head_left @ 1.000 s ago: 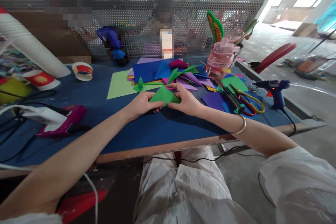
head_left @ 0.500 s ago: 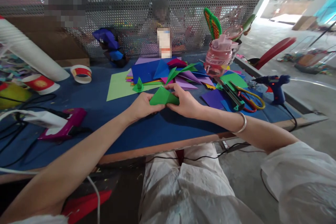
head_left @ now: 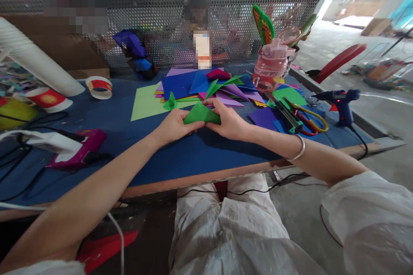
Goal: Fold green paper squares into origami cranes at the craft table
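Observation:
A green sheet of folded paper (head_left: 200, 114), roughly triangular with its peak upward, is held just above the blue table by both hands. My left hand (head_left: 176, 126) pinches its left corner between thumb and fingers. On the right side my right hand (head_left: 227, 121) grips the other corner, thumb along the lower edge. Just beyond lies a small green folded paper piece (head_left: 171, 102) on a light green sheet (head_left: 144, 104). Behind the hands is a pile of coloured paper (head_left: 180, 85), with several folded pieces in green, purple and blue on top.
Scissors (head_left: 318, 122) and a green-and-black cutter (head_left: 288, 116) lie right of the pile. A blue glue gun (head_left: 343, 105) stands near the right edge, behind it a pink bottle (head_left: 271, 66). Paper cups (head_left: 99, 88) and a magenta power strip (head_left: 77, 148) with cables occupy the left.
The green paper's lower edge has closed from an uneven shape into a flatter triangle, as the thumbs drew level along it. Both hands keep hold, and the camera view shifts slightly.

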A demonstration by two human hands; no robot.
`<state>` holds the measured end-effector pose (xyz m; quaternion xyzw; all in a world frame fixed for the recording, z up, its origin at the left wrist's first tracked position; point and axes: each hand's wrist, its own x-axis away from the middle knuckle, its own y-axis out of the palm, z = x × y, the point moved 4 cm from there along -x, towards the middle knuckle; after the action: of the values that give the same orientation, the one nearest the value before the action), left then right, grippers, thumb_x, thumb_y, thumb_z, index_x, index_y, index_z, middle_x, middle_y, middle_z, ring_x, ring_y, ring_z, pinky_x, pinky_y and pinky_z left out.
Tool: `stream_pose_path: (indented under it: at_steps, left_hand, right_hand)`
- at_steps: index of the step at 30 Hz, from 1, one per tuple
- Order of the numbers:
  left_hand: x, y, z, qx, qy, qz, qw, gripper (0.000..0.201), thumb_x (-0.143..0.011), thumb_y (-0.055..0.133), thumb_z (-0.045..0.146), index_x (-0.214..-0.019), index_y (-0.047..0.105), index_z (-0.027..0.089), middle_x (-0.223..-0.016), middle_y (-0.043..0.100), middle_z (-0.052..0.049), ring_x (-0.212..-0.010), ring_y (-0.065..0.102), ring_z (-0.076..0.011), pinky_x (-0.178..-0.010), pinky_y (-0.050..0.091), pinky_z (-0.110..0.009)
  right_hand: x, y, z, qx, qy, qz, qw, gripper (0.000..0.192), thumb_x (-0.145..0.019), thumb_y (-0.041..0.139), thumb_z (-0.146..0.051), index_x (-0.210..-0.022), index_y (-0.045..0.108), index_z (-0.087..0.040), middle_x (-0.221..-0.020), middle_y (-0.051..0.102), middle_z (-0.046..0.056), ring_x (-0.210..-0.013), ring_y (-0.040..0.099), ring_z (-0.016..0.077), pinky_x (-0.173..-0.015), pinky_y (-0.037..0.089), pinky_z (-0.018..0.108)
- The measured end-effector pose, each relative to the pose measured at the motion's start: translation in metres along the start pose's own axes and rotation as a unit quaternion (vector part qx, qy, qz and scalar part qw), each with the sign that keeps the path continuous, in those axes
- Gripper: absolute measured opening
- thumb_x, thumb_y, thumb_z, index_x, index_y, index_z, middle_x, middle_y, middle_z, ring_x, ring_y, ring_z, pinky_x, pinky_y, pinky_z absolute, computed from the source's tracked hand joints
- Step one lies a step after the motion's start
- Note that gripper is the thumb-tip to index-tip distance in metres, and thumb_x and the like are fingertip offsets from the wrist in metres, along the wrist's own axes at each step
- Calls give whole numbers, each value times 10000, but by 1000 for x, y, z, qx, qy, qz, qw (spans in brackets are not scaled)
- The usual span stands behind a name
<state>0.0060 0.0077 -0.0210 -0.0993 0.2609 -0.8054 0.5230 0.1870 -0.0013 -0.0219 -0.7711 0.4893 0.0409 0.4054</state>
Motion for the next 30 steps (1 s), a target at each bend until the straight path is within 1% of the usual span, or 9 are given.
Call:
stream_pose_path:
  at_steps: [2, 4, 7, 10, 14, 18, 23, 26, 30]
  left_hand:
    - [-1, -3, 0, -6, 9, 13, 1000, 437, -723, 794, 558, -579, 631, 179, -494, 575, 8, -442, 482, -106, -441, 348, -227]
    - [-1, -6, 0, -14, 14, 23, 1000, 422, -730, 792, 546, -588, 641, 178, -495, 577, 8, -438, 484, -109, -436, 346, -230]
    - [-3, -8, 1, -19, 16, 29, 999, 410, -728, 795, 543, -609, 657, 176, -504, 594, 2, -441, 498, -116, -435, 353, -234]
    - [-3, -7, 2, -8, 23, 23, 999, 404, -719, 802, 544, -619, 664, 178, -511, 610, -3, -447, 511, -120, -437, 367, -233]
    - [-3, -6, 4, -4, 22, 22, 1000, 394, -700, 809, 534, -593, 659, 186, -493, 605, 5, -430, 497, -111, -421, 354, -225]
    - [-2, -8, 4, -7, 15, 37, 999, 398, -697, 807, 540, -601, 673, 178, -505, 616, -8, -435, 512, -115, -427, 369, -228]
    - [-3, -8, 3, -12, 7, 32, 999, 414, -688, 814, 556, -606, 674, 175, -500, 624, -12, -437, 526, -121, -429, 390, -227]
    - [-3, -9, 3, -7, 5, 30, 1000, 412, -681, 827, 552, -612, 679, 174, -498, 625, -6, -436, 527, -117, -425, 396, -222]
    - [-3, -10, 4, 15, 6, 28, 999, 396, -669, 844, 536, -621, 688, 176, -503, 617, 13, -431, 511, -100, -421, 401, -213]
  right_hand:
    - [-3, -3, 3, -18, 7, -6, 1000, 506, -822, 626, -184, -1295, 447, -174, -1126, 701, 95, -875, 689, 221, -787, 523, 370]
    - [-7, -6, 6, -30, 17, -12, 999, 510, -817, 647, -186, -1285, 446, -158, -937, 682, 28, -758, 645, 183, -750, 499, 346]
    - [-10, -9, 9, -41, 22, -12, 999, 495, -815, 679, -196, -1252, 450, -168, -813, 608, -36, -700, 589, 153, -710, 460, 317]
    - [-10, -9, 10, -34, 24, -13, 999, 433, -806, 691, -179, -1171, 461, -205, -777, 577, -54, -708, 579, 156, -687, 433, 308]
    - [-10, -8, 13, -22, 33, -14, 999, 401, -791, 701, -157, -1106, 461, -218, -817, 600, -38, -755, 606, 173, -705, 440, 319]
    - [-9, -8, 13, -26, 14, -21, 999, 390, -834, 675, -188, -1145, 441, -213, -807, 583, -44, -732, 580, 167, -700, 436, 319]
    - [-8, -8, 12, -15, -2, -40, 999, 394, -832, 617, -130, -1170, 432, -211, -803, 582, -40, -720, 572, 161, -663, 418, 306]
    - [-8, -10, 12, -20, -9, -42, 999, 401, -841, 631, -145, -1188, 438, -202, -771, 561, -59, -702, 556, 148, -672, 415, 302]
    - [-8, -13, 16, -46, -1, -35, 998, 428, -852, 675, -196, -1215, 450, -172, -687, 483, -99, -624, 481, 117, -633, 369, 285]
